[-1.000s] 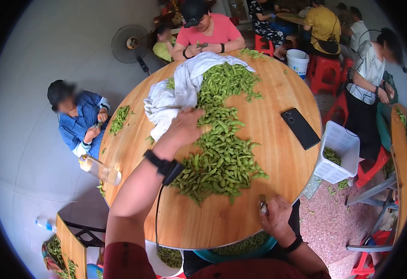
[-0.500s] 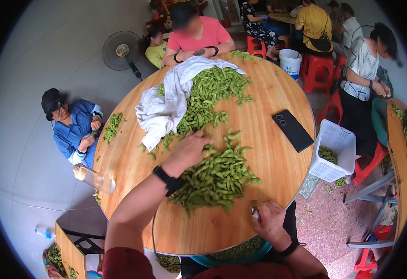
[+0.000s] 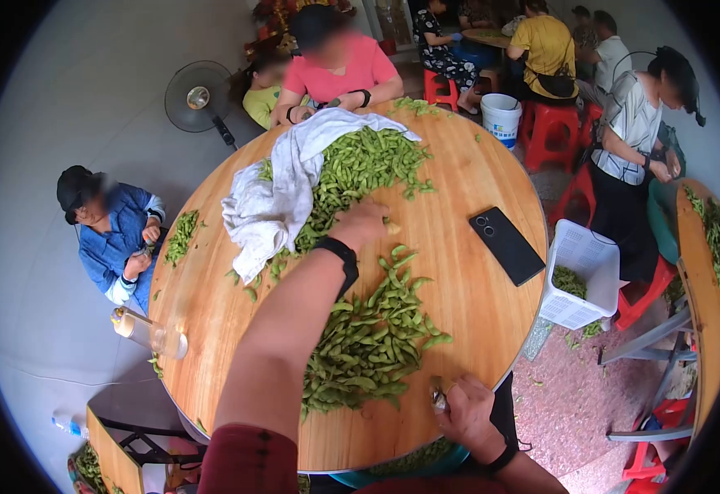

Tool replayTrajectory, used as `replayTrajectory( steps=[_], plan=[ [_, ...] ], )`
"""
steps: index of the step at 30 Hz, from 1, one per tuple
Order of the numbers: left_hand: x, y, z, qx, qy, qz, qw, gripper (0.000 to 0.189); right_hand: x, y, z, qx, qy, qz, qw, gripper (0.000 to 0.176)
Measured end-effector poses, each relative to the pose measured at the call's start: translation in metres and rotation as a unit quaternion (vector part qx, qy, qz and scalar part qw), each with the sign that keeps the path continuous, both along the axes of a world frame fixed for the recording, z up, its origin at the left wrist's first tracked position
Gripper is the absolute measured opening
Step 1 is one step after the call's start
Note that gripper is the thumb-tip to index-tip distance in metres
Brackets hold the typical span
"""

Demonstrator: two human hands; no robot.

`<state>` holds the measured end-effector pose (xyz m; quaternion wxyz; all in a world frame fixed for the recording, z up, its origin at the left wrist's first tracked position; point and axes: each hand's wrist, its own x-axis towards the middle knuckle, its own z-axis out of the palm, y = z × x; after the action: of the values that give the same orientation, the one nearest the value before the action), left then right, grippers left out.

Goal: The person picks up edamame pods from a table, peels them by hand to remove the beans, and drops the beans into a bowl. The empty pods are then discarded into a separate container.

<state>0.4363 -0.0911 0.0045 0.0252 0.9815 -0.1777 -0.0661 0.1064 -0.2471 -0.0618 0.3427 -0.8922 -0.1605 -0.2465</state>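
Observation:
My left hand [image 3: 363, 226], with a dark band at the wrist, reaches across the round wooden table to the near edge of the far pile of green soybean pods [image 3: 366, 165]. Most of its fingers are hidden behind the back of the hand. Below the forearm lies a nearer pile of soybean pods [image 3: 370, 346], spread loosely on the wood. At the table's near right edge, my right hand [image 3: 469, 414] is closed around a small shiny metal tool [image 3: 438, 397], whose exact kind I cannot make out. A white cloth [image 3: 269, 206] partly covers the far pile.
A black phone [image 3: 506, 245] lies on the table [image 3: 475, 329], right of the piles. A clear bottle [image 3: 156, 336] stands at the left edge. Beside the table is a white basket [image 3: 582, 272] with pods. People sit opposite and at left; others work farther back.
My left hand has moved from the nearer pile forward to the far pile. The right hand keeps its hold on the metal tool. The whole view has shifted slightly.

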Motion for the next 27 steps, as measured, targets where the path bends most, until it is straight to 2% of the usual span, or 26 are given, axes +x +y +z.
replayTrajectory(
  steps=[5, 6, 8, 9, 11, 14, 16, 18, 19, 20, 21, 23, 24, 26, 27],
  plan=[
    [-0.015, 0.017, -0.027, -0.036, -0.025, -0.067, 0.997, 0.041, -0.001, -0.001, -0.004, 0.01, 0.008, 0.006, 1.0, 0.023],
    [-0.029, 0.028, -0.028, -0.034, -0.025, -0.064, 0.997, 0.041, -0.001, -0.003, -0.006, 0.013, 0.006, 0.013, 1.0, 0.025],
    [-0.067, 0.048, -0.018, -0.049, -0.026, -0.139, 0.989, 0.04, -0.001, -0.002, -0.007, 0.019, 0.004, 0.024, 1.0, 0.029],
    [-0.086, 0.055, -0.01, -0.048, -0.025, -0.136, 0.989, 0.04, 0.0, -0.002, -0.006, 0.022, 0.0, 0.022, 1.0, 0.028],
    [-0.116, 0.066, 0.005, 0.005, 0.062, -0.109, 0.992, 0.04, -0.001, 0.0, -0.005, 0.023, -0.007, 0.021, 1.0, 0.028],
    [-0.127, 0.088, 0.015, 0.035, 0.11, -0.132, 0.984, 0.036, -0.001, 0.001, 0.002, 0.015, -0.003, 0.025, 1.0, 0.028],
    [-0.111, 0.097, 0.034, 0.022, 0.111, -0.117, 0.987, 0.033, -0.001, 0.004, 0.01, -0.005, 0.037, 0.006, 0.999, 0.023],
    [-0.083, 0.098, 0.055, -0.008, 0.118, -0.086, 0.989, 0.028, -0.001, 0.006, 0.008, 0.006, 0.025, 0.002, 1.0, 0.023],
    [-0.069, 0.095, 0.06, -0.003, 0.055, -0.058, 0.997, 0.03, 0.0, 0.007, 0.007, 0.016, 0.012, -0.002, 1.0, 0.026],
    [-0.057, 0.093, 0.061, 0.0, -0.009, -0.029, 1.0, 0.033, 0.0, 0.006, 0.004, 0.015, 0.01, -0.003, 1.0, 0.026],
    [-0.043, 0.094, 0.049, -0.001, -0.011, -0.03, 0.999, 0.033, -0.001, 0.006, -0.001, -0.001, 0.015, -0.012, 1.0, 0.023],
    [-0.013, 0.092, 0.019, 0.063, -0.101, 0.024, 0.993, 0.037, 0.001, 0.005, -0.003, -0.018, 0.021, -0.025, 0.999, 0.023],
    [-0.011, 0.092, 0.011, 0.062, -0.099, 0.021, 0.993, 0.037, 0.001, 0.005, -0.002, -0.007, 0.009, -0.019, 1.0, 0.024],
    [-0.018, 0.096, -0.014, 0.085, -0.116, -0.106, 0.984, 0.041, -0.001, 0.003, -0.002, 0.0, 0.006, -0.014, 1.0, 0.024],
    [-0.034, 0.091, -0.01, 0.007, -0.09, -0.113, 0.989, 0.042, -0.001, 0.003, -0.002, 0.005, 0.006, -0.013, 1.0, 0.025]
  ],
)
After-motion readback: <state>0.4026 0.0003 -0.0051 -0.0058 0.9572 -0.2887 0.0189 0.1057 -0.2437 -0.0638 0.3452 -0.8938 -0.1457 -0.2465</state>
